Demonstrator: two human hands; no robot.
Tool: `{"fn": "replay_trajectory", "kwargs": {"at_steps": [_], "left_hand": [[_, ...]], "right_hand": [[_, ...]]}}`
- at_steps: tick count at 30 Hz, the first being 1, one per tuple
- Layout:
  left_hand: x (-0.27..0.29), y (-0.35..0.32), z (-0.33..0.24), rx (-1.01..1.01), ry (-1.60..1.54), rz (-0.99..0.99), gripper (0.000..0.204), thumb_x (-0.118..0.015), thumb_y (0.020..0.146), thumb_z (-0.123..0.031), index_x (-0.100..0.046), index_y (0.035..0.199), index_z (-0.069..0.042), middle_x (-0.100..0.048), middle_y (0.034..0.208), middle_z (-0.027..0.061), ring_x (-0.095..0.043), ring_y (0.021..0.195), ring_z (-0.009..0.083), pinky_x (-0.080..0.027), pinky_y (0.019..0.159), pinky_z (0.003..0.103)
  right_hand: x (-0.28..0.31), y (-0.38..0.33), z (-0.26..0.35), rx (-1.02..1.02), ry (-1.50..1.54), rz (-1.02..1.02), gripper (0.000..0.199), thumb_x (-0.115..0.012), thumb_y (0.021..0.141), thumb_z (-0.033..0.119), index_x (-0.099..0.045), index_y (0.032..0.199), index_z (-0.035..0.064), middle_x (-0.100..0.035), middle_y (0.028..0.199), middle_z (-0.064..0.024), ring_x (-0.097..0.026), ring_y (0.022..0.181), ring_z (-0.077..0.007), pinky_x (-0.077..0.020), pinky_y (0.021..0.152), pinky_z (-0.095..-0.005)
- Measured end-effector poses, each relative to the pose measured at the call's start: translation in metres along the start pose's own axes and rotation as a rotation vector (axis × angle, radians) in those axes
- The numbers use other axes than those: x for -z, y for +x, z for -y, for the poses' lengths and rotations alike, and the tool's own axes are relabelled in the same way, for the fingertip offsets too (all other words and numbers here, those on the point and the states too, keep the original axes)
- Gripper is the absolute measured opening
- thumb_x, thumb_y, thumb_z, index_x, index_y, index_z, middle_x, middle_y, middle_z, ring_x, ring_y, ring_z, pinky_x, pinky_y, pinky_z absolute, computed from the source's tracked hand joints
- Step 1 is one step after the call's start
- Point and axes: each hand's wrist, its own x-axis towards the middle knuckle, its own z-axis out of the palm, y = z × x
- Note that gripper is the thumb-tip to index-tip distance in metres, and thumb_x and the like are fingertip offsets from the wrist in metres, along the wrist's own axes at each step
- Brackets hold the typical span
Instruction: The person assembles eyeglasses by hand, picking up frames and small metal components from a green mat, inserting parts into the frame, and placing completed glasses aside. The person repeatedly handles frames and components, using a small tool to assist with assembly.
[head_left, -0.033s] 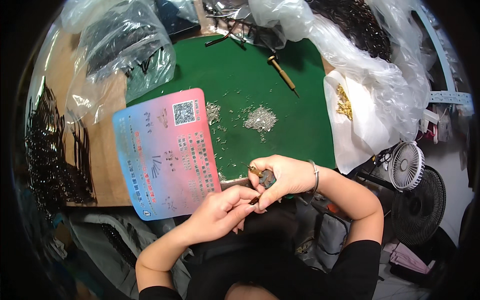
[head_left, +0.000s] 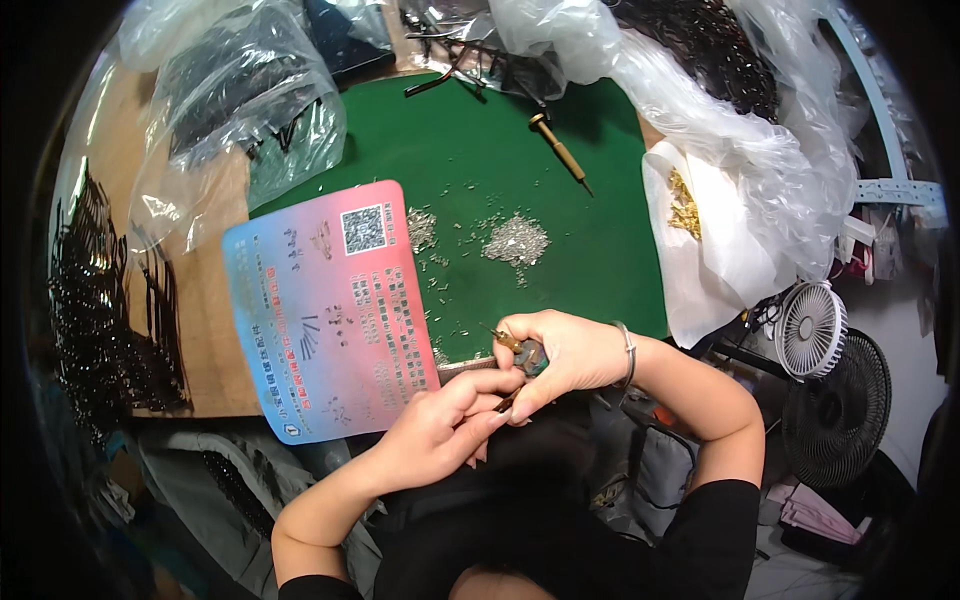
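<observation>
Both my hands meet at the near edge of the green mat (head_left: 590, 290). In my right hand (head_left: 575, 360) sits a small screwdriver (head_left: 530, 355) with a brass-coloured front and a mottled teal handle, its thin tip pointing up and left, away from the work. Thumb and fingers of my left hand (head_left: 430, 435) are pinched on a small dark brown glossy piece (head_left: 507, 403). The right thumb and fingertips touch that piece too. Its full shape is hidden by my fingers. Loose tiny silver screws (head_left: 517, 241) lie heaped beyond my hands.
A pink-and-blue printed sheet (head_left: 330, 310) lies left of my hands. Farther off is a second brass screwdriver (head_left: 563, 155). Gold-coloured bits (head_left: 684, 205) rest on white cloth at right. Dark glasses temples (head_left: 110, 330) pile up far left; plastic bags (head_left: 240, 90) line the back. Fans (head_left: 812, 332) stand right.
</observation>
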Motion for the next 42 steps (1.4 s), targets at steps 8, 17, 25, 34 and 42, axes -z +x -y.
{"fn": "replay_trajectory", "kwargs": {"at_steps": [8,17,25,34,42], "left_hand": [[0.003,-0.002,0.016,-0.087,0.230,-0.323,0.026,-0.047,0.090,0.000,-0.051,0.116,0.000,-0.066,0.091,0.0088,-0.060,0.062,0.0084,-0.050,0.057,0.022],[0.005,0.020,0.024,-0.223,0.474,-0.522,0.022,-0.051,0.087,0.001,-0.053,0.110,0.001,-0.068,0.084,0.0104,-0.061,0.058,0.0111,-0.049,0.054,0.024],[0.006,0.018,0.024,-0.186,0.469,-0.505,0.023,-0.051,0.087,0.000,-0.053,0.110,0.000,-0.068,0.083,0.0106,-0.060,0.056,0.0107,-0.049,0.053,0.025],[0.002,0.011,0.015,-0.084,0.247,-0.506,0.021,-0.049,0.089,0.000,-0.053,0.109,0.002,-0.068,0.083,0.0093,-0.058,0.056,0.0072,-0.048,0.052,0.022],[0.001,0.018,0.028,-0.179,0.392,-0.607,0.020,-0.052,0.086,0.001,-0.054,0.106,0.003,-0.067,0.083,0.0125,-0.066,0.068,0.0153,-0.051,0.058,0.026]], "right_hand": [[-0.006,-0.033,-0.013,0.125,-0.534,-0.464,0.041,-0.061,0.084,0.021,-0.042,0.114,-0.0003,-0.049,0.104,-0.0169,-0.055,0.094,-0.0271,-0.0449,0.081,-0.0350],[-0.006,-0.018,-0.022,0.217,-1.081,-0.844,0.036,-0.061,0.079,0.010,-0.052,0.115,0.0108,-0.046,0.090,-0.0125,-0.060,0.063,-0.0250,-0.0504,0.050,-0.0347],[-0.007,-0.015,-0.026,0.237,-1.207,-0.843,0.045,-0.063,0.072,0.011,-0.052,0.116,0.0123,-0.047,0.089,-0.0111,-0.058,0.058,-0.0214,-0.0502,0.047,-0.0327],[-0.006,-0.014,-0.022,0.217,-1.233,-0.822,0.042,-0.062,0.075,0.009,-0.054,0.116,0.0118,-0.048,0.086,-0.0099,-0.058,0.058,-0.0221,-0.0487,0.048,-0.0334],[-0.017,-0.017,-0.009,0.188,-0.914,-0.632,0.033,-0.053,0.084,0.012,-0.050,0.117,0.0132,-0.049,0.089,-0.0142,-0.060,0.066,-0.0325,-0.0516,0.055,-0.0408]]}}
